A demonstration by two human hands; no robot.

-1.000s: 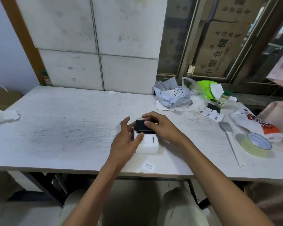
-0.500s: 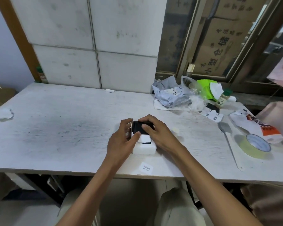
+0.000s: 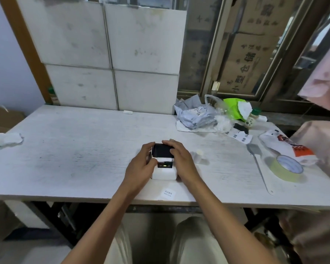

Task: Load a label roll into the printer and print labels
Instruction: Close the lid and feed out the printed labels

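Printer sits on bench near front edge, centred betw. both hands — its dark lid tilted up at the far end. Left hand cups the left side, fingers curled to the lid corner. Right hand closed over lid's right edge, nearer the hinge end. A small white roll lies just right of the right hand — likely the label roll, not yet loaded. Both forearms reach straight ahead, wrists low.
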